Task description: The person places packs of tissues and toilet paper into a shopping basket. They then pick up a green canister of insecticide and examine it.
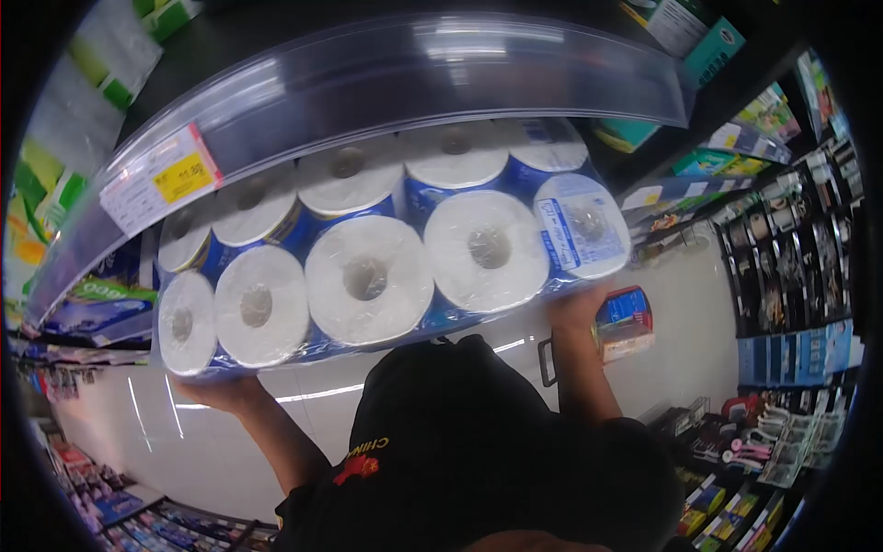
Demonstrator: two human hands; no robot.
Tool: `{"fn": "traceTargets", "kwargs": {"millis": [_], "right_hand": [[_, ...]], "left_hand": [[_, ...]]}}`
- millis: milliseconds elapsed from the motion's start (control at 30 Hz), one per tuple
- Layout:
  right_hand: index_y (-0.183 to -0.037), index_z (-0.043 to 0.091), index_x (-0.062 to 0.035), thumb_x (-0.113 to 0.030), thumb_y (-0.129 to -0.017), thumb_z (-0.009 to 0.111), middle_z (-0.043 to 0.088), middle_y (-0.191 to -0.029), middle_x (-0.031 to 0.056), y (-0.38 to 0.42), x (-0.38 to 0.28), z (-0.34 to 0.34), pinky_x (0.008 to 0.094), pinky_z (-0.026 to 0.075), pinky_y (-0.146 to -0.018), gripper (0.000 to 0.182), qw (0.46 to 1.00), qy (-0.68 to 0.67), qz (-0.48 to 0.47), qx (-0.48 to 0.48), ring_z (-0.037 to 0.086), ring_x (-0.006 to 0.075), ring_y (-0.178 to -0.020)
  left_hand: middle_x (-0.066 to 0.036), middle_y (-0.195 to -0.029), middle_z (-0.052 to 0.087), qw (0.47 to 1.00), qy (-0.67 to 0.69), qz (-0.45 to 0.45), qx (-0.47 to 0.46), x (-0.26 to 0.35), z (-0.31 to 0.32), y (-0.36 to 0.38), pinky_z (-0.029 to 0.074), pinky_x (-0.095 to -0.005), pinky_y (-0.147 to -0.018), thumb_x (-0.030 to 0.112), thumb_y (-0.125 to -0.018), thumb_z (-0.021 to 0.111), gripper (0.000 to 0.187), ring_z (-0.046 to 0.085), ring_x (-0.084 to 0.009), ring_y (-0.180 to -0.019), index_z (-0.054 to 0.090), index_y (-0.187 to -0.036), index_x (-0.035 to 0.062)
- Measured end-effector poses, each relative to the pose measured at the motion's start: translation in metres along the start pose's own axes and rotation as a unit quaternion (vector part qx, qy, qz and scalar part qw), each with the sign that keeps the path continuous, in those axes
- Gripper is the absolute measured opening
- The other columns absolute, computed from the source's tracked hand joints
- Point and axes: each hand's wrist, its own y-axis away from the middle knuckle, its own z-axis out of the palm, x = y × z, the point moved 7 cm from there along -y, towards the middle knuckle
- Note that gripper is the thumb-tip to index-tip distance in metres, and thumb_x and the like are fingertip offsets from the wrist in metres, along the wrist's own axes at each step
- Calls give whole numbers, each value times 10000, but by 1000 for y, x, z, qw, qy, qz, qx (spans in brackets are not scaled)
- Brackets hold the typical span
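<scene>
A large clear-wrapped pack of toilet rolls [370, 317] with blue packaging is held between my two hands, its rows of round roll ends facing me. My left hand [218, 393] grips the near left corner from below, fingers mostly hidden under the pack. At the near right corner, my right hand [579, 308] clasps the pack's side and underside, its fingertips also out of sight. The far row of rolls lies beneath a clear plastic shelf-edge strip [414, 83], which carries a red, white and yellow price tag [184, 178].
Green and white packages [69, 175] stand on shelving at the left. A basket [625, 322] with blue and red goods is on the pale tiled floor [694, 294] beyond my right arm. Racks of hanging goods [791, 221] line the right side. More goods [101, 483] fill shelves at lower left.
</scene>
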Motion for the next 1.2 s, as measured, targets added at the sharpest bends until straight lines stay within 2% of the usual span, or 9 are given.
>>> {"fn": "traceTargets", "kwargs": {"millis": [100,233,333,433,533,633,1000,1200], "right_hand": [[-1394,411,-60,-450,-1022,352,500,-1351,106,-1,9,1,399,411,-1054,542,991,-123,45,-24,495,242,-1253],[-1396,415,-68,-466,-1021,334,500,-1362,98,2,2,9,385,414,-1046,552,990,-131,53,-3,499,236,-1251],[-1396,419,-71,-474,-1024,326,508,-1359,93,1,2,10,380,411,-1046,557,992,-121,42,-24,499,232,-1252],[-1389,428,-70,-473,-1025,325,520,-1347,87,1,5,8,376,408,-1046,553,992,-121,36,4,503,227,-1248],[-1385,434,-69,-468,-1024,332,528,-1337,83,0,2,8,369,405,-1046,548,998,-59,13,-9,506,225,-1243],[-1383,437,-68,-463,-1024,335,531,-1332,79,0,4,9,363,406,-1041,543,992,-114,53,10,510,219,-1237],[-1385,429,-75,-460,-1027,320,525,-1334,85,1,0,16,364,403,-1044,536,991,-125,52,12,502,219,-1244],[-1397,409,-78,-453,-1029,329,509,-1354,87,3,5,10,371,398,-1054,531,989,-133,57,19,490,224,-1260]], "left_hand": [[-176,-1380,493,999,-29,22,-14,3,-3,-4,466,-537,-1022,387,-929,422,564,508,-353,-1265,511,-1329,0],[-181,-1367,501,999,-28,25,-19,3,-2,-4,477,-535,-1013,364,-937,420,543,512,-353,-1260,514,-1323,-6],[-186,-1361,505,998,-44,42,-22,6,1,-2,481,-537,-1011,361,-938,422,543,519,-354,-1251,515,-1319,-14],[-194,-1359,503,995,-72,55,-31,7,0,-4,477,-541,-1018,369,-934,425,559,524,-359,-1244,506,-1323,-24],[-202,-1356,503,995,-76,55,-26,6,-1,-5,478,-540,-1022,383,-929,430,582,530,-364,-1238,495,-1327,-36],[-204,-1359,501,998,-44,32,-30,4,4,-1,481,-538,-1019,392,-927,433,593,525,-369,-1245,490,-1330,-39],[-187,-1403,474,999,-31,26,-20,3,-3,-3,412,-558,-1075,411,-911,459,600,467,-373,-1303,496,-1342,-5],[-187,-1387,485,998,-44,39,-16,3,-5,-4,426,-554,-1058,408,-908,467,597,481,-372,-1285,502,-1334,-9]]}}
